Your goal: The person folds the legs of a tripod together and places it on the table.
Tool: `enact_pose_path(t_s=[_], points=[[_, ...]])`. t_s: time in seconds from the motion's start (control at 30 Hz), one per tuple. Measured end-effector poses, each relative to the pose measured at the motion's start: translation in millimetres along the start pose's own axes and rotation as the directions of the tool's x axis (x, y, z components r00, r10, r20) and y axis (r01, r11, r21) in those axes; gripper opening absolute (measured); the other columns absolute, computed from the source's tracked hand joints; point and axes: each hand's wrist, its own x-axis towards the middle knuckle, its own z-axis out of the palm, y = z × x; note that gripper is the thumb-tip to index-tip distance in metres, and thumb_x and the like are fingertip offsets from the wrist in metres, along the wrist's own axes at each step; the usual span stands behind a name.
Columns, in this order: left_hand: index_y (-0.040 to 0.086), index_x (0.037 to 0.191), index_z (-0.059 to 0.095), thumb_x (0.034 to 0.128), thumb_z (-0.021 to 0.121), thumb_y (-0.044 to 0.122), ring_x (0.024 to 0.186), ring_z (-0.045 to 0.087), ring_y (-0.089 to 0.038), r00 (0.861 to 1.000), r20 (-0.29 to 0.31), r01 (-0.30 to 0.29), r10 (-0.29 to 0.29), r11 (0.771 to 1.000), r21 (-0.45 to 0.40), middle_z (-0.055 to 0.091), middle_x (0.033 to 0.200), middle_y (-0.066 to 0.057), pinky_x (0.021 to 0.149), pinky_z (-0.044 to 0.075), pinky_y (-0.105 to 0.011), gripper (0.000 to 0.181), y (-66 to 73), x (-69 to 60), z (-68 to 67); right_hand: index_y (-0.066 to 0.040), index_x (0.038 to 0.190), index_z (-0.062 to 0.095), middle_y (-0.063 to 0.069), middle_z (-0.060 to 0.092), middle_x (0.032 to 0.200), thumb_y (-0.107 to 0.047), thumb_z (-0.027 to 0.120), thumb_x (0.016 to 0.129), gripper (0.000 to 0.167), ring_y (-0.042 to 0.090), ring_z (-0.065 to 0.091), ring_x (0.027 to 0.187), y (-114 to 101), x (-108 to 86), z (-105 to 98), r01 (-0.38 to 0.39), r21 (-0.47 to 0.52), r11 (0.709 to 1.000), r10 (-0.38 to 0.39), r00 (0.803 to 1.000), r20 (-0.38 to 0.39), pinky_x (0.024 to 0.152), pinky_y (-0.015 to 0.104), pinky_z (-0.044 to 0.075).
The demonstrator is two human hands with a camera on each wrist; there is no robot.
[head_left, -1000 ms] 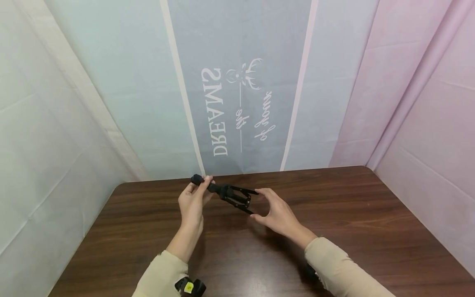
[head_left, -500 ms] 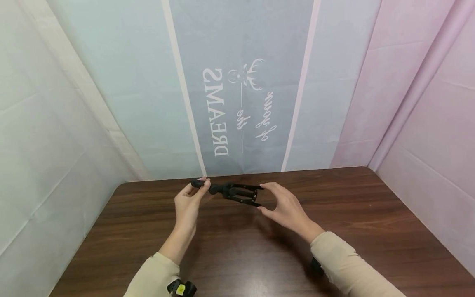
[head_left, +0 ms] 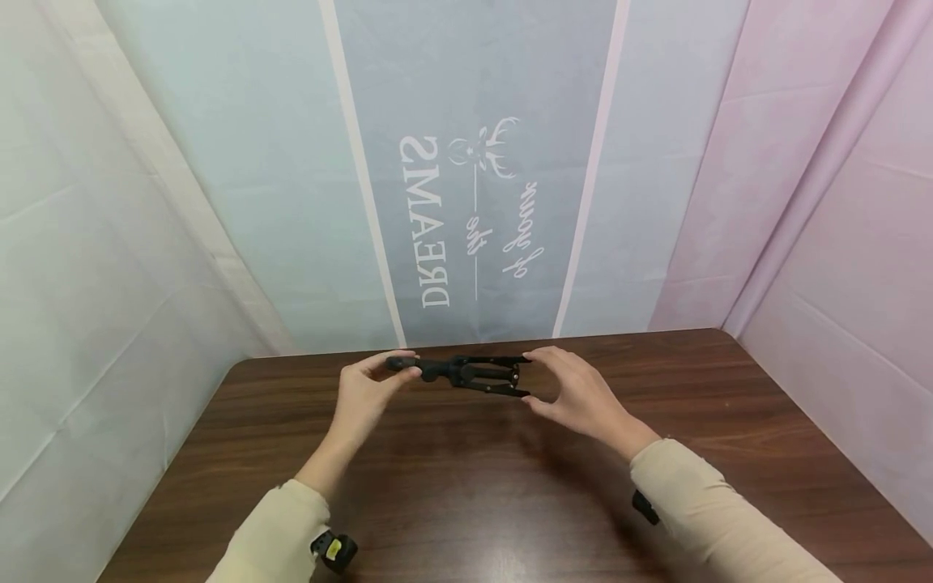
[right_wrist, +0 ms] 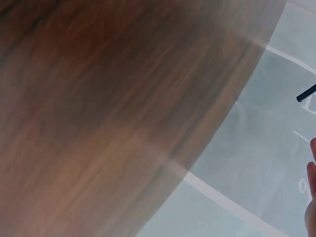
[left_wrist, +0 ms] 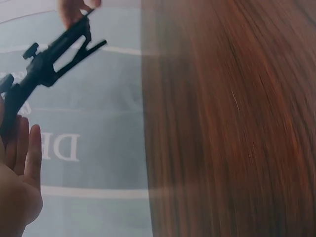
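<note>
A small black tripod (head_left: 460, 372) is held level above the table near its far edge, its legs pointing right and slightly spread. At its head end my left hand (head_left: 362, 397) pinches it between thumb and fingers. My right hand (head_left: 579, 394) has thumb and fingertips at the leg tips, one on either side. In the left wrist view the tripod (left_wrist: 43, 66) runs diagonally, showing a knob on its side and the legs apart. Only one leg tip of it shows in the right wrist view, beside part of the right hand (right_wrist: 311, 212).
Below lies a dark wood-grain table (head_left: 496, 502). A grey-blue fabric backdrop (head_left: 510, 308) with mirrored lettering rises behind it, and pale cloth walls (head_left: 95, 283) stand at both sides. Each wrist wears a black camera strap (head_left: 335, 551).
The tripod has swung from a slant to nearly level and shifted right. The right hand has moved right with the leg tips, which now sit closer together. The left forearm has moved left.
</note>
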Motion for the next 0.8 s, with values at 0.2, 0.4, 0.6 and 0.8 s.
enact_pose_path(t_s=[0.2,0.4,0.6,0.8], points=[[0.014,0.109,0.078,0.0757,0.087,0.029,0.074,0.063,-0.019,0.997,0.070,0.003,-0.013,0.989,0.146,0.074,0.097,-0.004,0.058,0.045,-0.025,0.037,-17.1,9.5,-7.8,-0.005,0.128,0.061,0.009,0.063,0.122,-0.022,0.087,0.073,0.063,0.028,0.061,0.111,5.3,0.9,-6.5,0.013,-0.024,1.000,-0.012,0.999,0.039,0.091,0.046,0.051],[0.016,0.105,0.079,0.0744,0.088,0.025,0.080,0.066,-0.027,0.993,0.121,-0.019,-0.010,0.971,0.236,0.074,0.099,-0.003,0.063,0.049,-0.029,0.033,-25.8,17.1,-9.0,-0.005,0.128,0.061,0.007,0.063,0.122,-0.023,0.086,0.074,0.062,0.026,0.062,0.108,9.9,0.2,-7.1,0.008,-0.034,0.999,-0.005,0.996,0.085,0.090,0.045,0.052],[0.018,0.106,0.079,0.0761,0.087,0.020,0.085,0.070,-0.031,0.987,0.153,-0.001,-0.050,0.949,0.316,0.072,0.106,-0.005,0.067,0.054,-0.033,0.031,-40.1,25.2,-7.5,-0.004,0.129,0.060,0.009,0.062,0.124,-0.024,0.085,0.077,0.062,0.027,0.061,0.111,13.3,1.7,-3.4,-0.017,-0.049,0.999,0.024,0.989,0.146,0.091,0.046,0.051],[0.015,0.107,0.078,0.0781,0.085,0.013,0.081,0.071,-0.020,0.978,0.202,-0.035,-0.046,0.924,0.382,0.073,0.104,-0.007,0.068,0.057,-0.033,0.030,-53.1,30.6,-3.3,-0.004,0.131,0.058,0.009,0.061,0.124,-0.022,0.084,0.077,0.062,0.027,0.061,0.111,18.0,1.2,3.7,-0.023,-0.085,0.996,0.041,0.977,0.209,0.092,0.046,0.051]])
